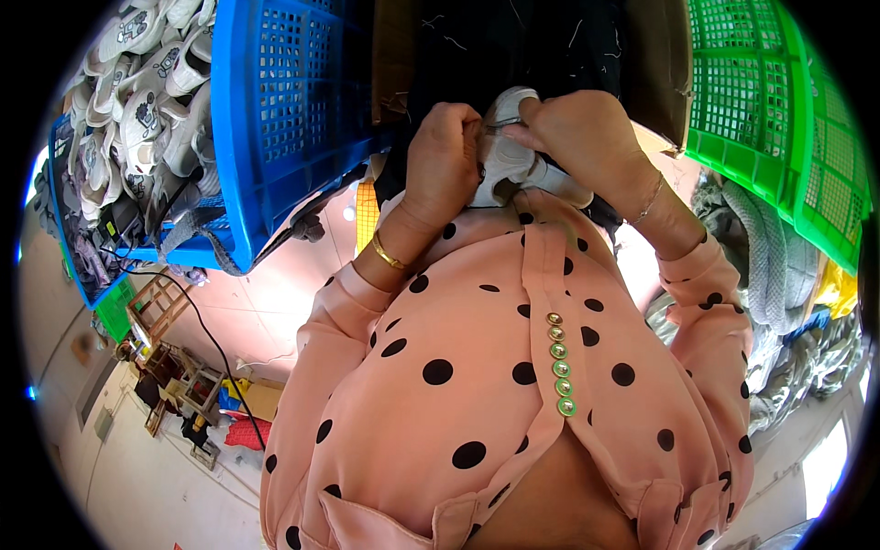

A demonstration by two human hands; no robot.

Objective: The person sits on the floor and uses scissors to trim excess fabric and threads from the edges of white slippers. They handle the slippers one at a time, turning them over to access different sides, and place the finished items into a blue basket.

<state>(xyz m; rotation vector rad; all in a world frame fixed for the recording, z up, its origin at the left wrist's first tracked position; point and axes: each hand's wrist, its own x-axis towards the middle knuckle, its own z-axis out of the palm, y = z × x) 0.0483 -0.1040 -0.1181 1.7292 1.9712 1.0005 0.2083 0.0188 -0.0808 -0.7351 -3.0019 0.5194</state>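
A white and grey shoe upper (506,160) is held up in front of my body, above my lap. My left hand (442,165) is closed at its left edge, with the fingertips pinched together against it. On the other side, my right hand (591,137) grips the upper near its far end, thumb and fingers pressed on the material. Part of the upper is hidden behind the right hand's fingers. Whether a small thread or tool sits between the left fingertips cannot be made out.
A blue plastic crate (298,101) stands at my left, with a heap of white shoe uppers (147,110) beyond it. At my right are a cardboard box edge (674,69), a green crate (747,92) and grey piled material (770,252). A black cable (206,321) hangs at the left.
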